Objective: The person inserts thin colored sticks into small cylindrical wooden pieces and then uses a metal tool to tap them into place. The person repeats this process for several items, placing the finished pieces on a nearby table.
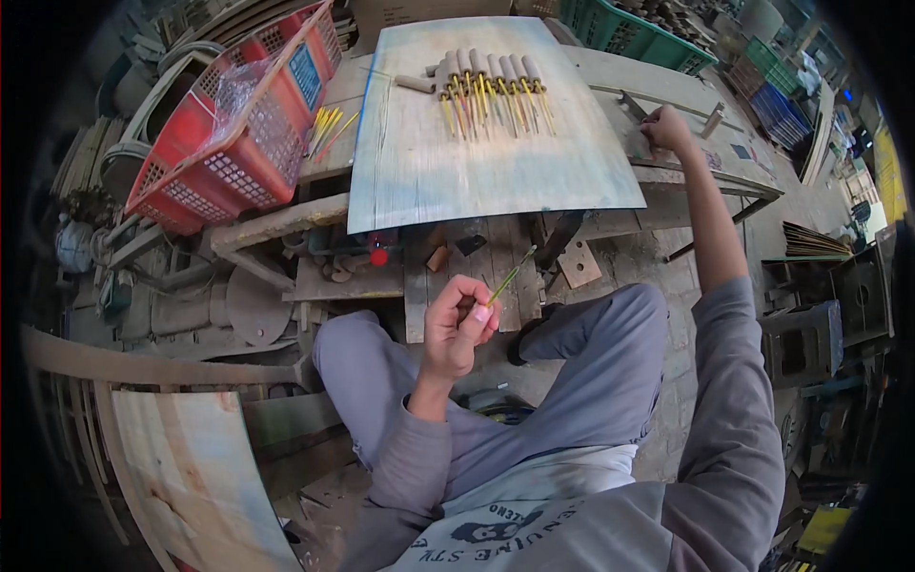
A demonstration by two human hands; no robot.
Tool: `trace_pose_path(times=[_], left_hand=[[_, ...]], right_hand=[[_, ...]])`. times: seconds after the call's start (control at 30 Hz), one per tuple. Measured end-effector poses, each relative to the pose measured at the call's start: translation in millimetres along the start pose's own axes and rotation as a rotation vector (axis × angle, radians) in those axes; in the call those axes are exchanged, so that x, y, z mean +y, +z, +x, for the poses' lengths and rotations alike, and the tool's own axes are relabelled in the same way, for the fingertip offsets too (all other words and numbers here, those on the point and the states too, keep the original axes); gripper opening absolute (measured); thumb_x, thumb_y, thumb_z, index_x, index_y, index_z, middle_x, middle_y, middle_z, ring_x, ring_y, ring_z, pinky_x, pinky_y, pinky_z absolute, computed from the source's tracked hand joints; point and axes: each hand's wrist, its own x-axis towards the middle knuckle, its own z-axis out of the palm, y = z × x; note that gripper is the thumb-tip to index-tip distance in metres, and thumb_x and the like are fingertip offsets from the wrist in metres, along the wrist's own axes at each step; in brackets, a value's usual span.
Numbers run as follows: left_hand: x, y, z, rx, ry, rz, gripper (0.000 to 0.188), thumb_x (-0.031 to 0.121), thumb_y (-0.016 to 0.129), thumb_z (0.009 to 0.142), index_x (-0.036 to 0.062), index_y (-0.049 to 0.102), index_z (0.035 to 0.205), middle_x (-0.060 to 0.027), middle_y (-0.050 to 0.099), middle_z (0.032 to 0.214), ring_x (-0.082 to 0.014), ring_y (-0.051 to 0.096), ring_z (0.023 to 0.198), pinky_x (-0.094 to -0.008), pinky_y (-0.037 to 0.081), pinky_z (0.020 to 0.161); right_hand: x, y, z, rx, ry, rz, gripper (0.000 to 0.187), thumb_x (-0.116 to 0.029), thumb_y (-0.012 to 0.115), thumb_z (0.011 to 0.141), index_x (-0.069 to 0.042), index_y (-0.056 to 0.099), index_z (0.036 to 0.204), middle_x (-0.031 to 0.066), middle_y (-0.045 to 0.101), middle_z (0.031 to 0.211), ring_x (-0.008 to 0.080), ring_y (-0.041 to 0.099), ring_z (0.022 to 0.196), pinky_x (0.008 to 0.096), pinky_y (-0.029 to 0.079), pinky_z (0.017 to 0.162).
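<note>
Now, a big, flat, pale blue-and-cream board [477,181] lies ahead of the person, with a row of grey-handled yellow sticks [477,65] on it.
The right hand [667,129] is far off, right of the board, by a dark, flat piece [631,107]; its grip is too hard to tell. Well apart and much nearer, the left hand [456,332] pinches a thin green stick [512,276], its long side leaning up and right.

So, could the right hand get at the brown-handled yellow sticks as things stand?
Probably yes: the right hand is out to the right of the pale board, and nothing visible blocks its way to the brown-handled yellow sticks, though its grip is unclear.
</note>
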Motion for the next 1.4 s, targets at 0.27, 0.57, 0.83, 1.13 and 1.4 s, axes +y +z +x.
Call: trace_pose_path(times=[0.27, 0.57, 0.83, 1.13, 1.4], left_hand=[[6, -10, -10, 0.021, -0.052, -0.045, 0.008, 0.012, 0.050, 0.091, 0.0058, 0.046, 0.094, -0.0026, 0.053, 0.073, -0.0020, 0.039, 0.058, -0.0161, 0.032, 0.050], [-6, 4, -3, -0.096, -0.031, 0.223, 0.008, 0.007, 0.054, 0.089, 0.0017, 0.049, 0.090, -0.0002, 0.052, 0.074, -0.0034, 0.044, 0.063, -0.0175, 0.035, 0.056], [-15, 16, -4, -0.151, -0.053, 0.361, 0.009, 0.010, 0.055, 0.088, 0.0018, 0.051, 0.089, 0.0007, 0.052, 0.072, -0.0031, 0.042, 0.061, -0.0184, 0.034, 0.054], [-18, 15, -9, -0.162, -0.068, 0.407, 0.009, 0.011, 0.055, 0.088, 0.0019, 0.052, 0.089, 0.0002, 0.052, 0.071, -0.0030, 0.042, 0.060, -0.0186, 0.034, 0.054], [-15, 17, -9, -0.154, -0.019, 0.369, 0.012, 0.012, 0.056, 0.089, 0.0022, 0.050, 0.089, 0.0012, 0.050, 0.067, -0.0028, 0.040, 0.057, -0.0185, 0.032, 0.051]], right_hand=[[-75, -61, -169, -0.095, 0.094, 0.846, 0.021, -0.021, 0.054, 0.092, -0.009, 0.055, 0.109, 0.0016, 0.058, 0.074, 0.0066, 0.053, 0.058, 0.0237, 0.038, 0.043], [-113, 0, -293, 0.113, -0.077, 1.185, 0.040, -0.006, 0.066, 0.082, -0.007, 0.032, 0.061, -0.0055, 0.037, 0.059, 0.0049, 0.032, 0.054, 0.0237, 0.027, 0.048], [-119, -7, -301, 0.344, -0.185, 0.795, 0.043, -0.012, 0.072, 0.078, -0.003, 0.036, 0.055, 0.0009, 0.027, 0.051, 0.0071, 0.027, 0.051, 0.0265, 0.023, 0.044], [-113, -6, -318, 0.250, -0.177, 0.743, 0.026, 0.000, 0.069, 0.064, -0.003, 0.044, 0.061, 0.0084, 0.045, 0.052, 0.0207, 0.051, 0.046, 0.0353, 0.036, 0.045], [-120, -19, -317, 0.275, -0.086, 0.903, 0.036, -0.009, 0.073, 0.076, -0.009, 0.039, 0.063, -0.0058, 0.037, 0.053, 0.0023, 0.036, 0.051, 0.0214, 0.026, 0.045]])
